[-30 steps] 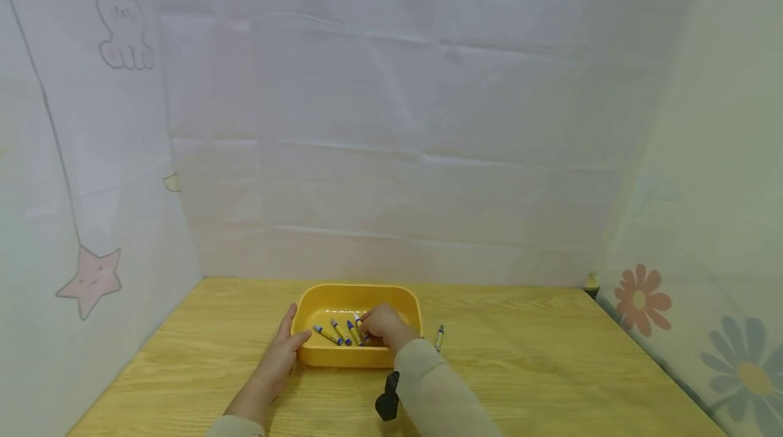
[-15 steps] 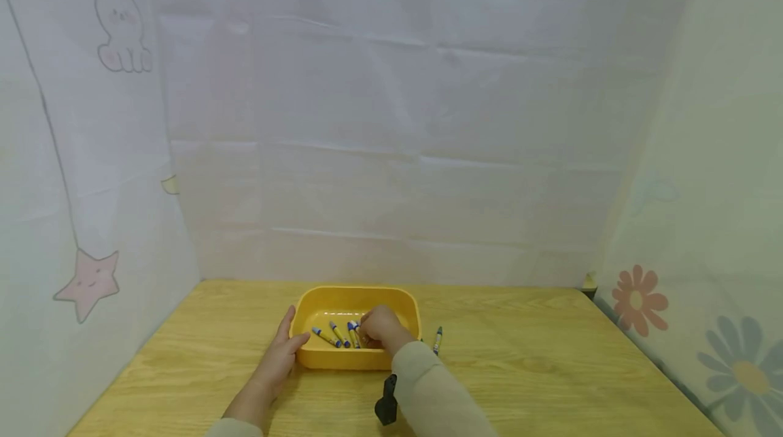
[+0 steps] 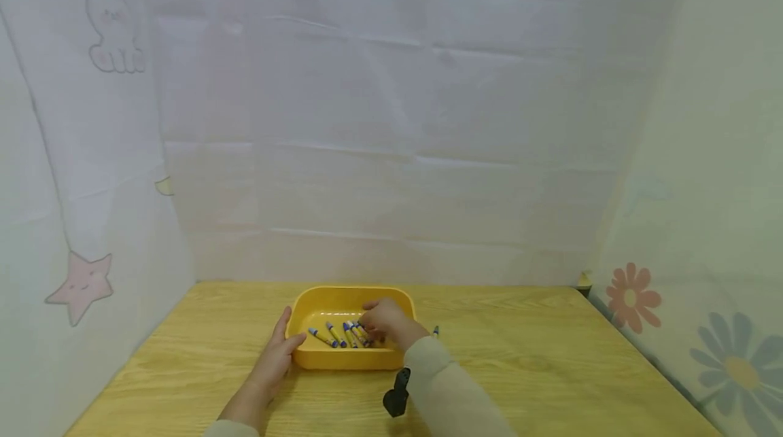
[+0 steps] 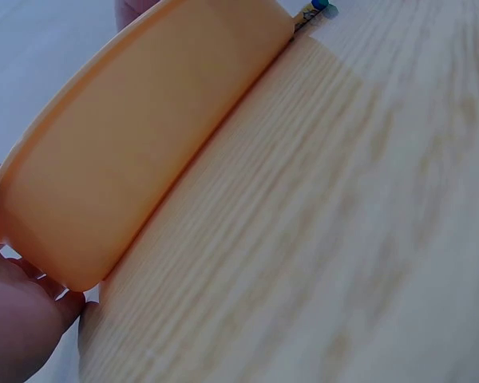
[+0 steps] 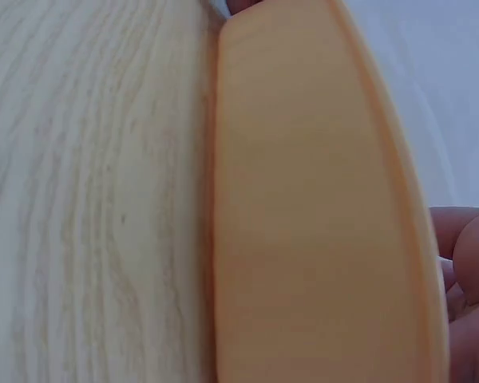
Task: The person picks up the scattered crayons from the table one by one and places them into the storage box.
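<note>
A yellow plastic bin [image 3: 345,359] stands on the wooden table, with several crayons [image 3: 330,336] in yellow-and-blue wrappers lying side by side in it. My left hand [image 3: 272,359] grips the bin's left side, thumb over the rim and fingers along the outside; the left wrist view shows fingers at the bin's lower corner. My right hand [image 3: 387,323] reaches over the front rim into the bin's right half. Its fingers are spread just right of and above the crayons, with no crayon visibly held. In the right wrist view the bin's wall [image 5: 311,207] hides most of what the fingers touch.
Right of the bin a crayon [image 3: 436,331] lies on the table [image 3: 538,355], partly behind the right forearm. In the left wrist view crayon ends [image 4: 319,6] show past the bin's corner. A black wrist camera [image 3: 396,394] hangs under the right forearm. Printed cloth walls enclose the table.
My right hand has shifted slightly right relative to the crayons and its fingers have spread, uncovering more crayons. The left hand stays on the bin. The camera view has turned slightly.
</note>
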The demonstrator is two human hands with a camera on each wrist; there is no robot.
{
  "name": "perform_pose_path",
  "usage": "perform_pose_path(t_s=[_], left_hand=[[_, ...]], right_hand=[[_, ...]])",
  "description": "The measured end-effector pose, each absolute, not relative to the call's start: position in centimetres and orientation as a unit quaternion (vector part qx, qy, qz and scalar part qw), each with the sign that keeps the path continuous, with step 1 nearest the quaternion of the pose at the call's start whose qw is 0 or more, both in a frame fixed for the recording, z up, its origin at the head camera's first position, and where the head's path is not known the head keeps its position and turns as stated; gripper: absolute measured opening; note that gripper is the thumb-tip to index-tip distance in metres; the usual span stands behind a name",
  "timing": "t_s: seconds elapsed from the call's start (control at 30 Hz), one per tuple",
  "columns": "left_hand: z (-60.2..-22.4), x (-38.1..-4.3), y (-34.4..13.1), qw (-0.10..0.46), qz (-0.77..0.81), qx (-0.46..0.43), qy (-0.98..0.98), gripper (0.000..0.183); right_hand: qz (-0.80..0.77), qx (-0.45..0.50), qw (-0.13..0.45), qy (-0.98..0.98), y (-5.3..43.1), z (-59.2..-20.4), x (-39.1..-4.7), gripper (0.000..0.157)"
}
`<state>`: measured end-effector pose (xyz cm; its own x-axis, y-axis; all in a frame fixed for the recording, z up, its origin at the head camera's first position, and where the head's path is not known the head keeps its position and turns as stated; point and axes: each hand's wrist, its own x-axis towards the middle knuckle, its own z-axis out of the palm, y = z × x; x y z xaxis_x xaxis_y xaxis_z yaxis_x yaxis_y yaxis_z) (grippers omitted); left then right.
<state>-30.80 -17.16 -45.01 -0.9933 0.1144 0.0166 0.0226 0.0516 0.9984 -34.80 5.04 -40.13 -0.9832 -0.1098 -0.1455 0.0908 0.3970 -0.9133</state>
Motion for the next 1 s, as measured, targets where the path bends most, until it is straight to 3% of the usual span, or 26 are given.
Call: perform_pose_path(t_s=[0.6, 1.0], left_hand=[[-45.1, -30.8, -17.3, 0.038, 0.685, 0.051, 0.726, 0.077], [-44.8, -30.7, -17.1, 0.041, 0.679, 0.052, 0.731, 0.077]], right_hand=[[-0.633, -0.067, 0.102, 0.764, 11.5, -37.7, -34.5, 0.049], [-0.677, -0.010, 0.043, 0.735, 18.3, -37.9, -33.8, 0.048]])
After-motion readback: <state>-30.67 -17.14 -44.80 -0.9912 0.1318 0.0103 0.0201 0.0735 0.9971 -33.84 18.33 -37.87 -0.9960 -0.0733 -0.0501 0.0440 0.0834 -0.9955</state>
